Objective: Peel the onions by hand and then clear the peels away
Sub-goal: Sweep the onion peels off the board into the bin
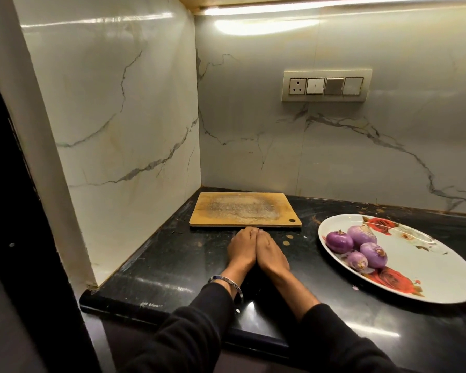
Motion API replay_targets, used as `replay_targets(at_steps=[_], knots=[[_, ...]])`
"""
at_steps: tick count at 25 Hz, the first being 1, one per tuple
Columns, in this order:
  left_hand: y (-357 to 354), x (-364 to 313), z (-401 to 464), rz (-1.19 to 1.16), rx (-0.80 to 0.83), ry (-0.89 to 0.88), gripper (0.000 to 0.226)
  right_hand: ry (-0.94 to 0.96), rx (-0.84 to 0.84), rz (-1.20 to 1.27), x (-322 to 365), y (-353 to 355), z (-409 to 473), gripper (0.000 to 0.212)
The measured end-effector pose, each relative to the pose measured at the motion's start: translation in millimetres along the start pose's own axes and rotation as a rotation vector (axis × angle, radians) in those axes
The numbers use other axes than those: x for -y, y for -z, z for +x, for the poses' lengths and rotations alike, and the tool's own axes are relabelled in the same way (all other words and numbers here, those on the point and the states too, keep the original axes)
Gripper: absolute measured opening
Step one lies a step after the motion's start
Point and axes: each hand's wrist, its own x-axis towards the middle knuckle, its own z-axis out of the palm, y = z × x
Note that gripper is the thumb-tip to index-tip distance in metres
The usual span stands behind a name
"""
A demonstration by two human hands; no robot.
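Note:
Several peeled purple onions [361,247] lie together on the left part of a white oval plate [441,275] with red roses, at the right of the black counter. My left hand [242,249] and my right hand [271,253] are side by side, touching each other, on the counter just in front of the wooden cutting board [242,210]. Their backs face up and the fingertips meet at the board's near edge. What lies under or between the palms is hidden. A few small peel scraps [288,239] sit on the counter to the right of my hands.
The counter [172,275] ends in a marble corner, with a wall at the left and one behind. A switch panel [326,86] is on the back wall. The counter's front edge runs under my forearms. A metal bangle [226,280] circles my left wrist.

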Motion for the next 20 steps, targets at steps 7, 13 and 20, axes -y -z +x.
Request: replay_targets(at_steps=[7, 13, 20], knots=[[-10.7, -18.8, -24.0, -0.972, 0.024, 0.281, 0.025, -0.103, -0.132, 0.614, 3.4, -19.6, 4.6, 0.034], [14.4, -22.7, -44.2, -1.464, 0.010, 0.444, 0.015, -0.230, -0.118, 1.094, 24.1, -13.6, -19.8, 0.016], [71.6, -39.1, -81.6, -1.548, -0.075, 0.189, 0.027, -0.090, -0.055, 1.192, 73.0, -16.7, -64.9, 0.018]])
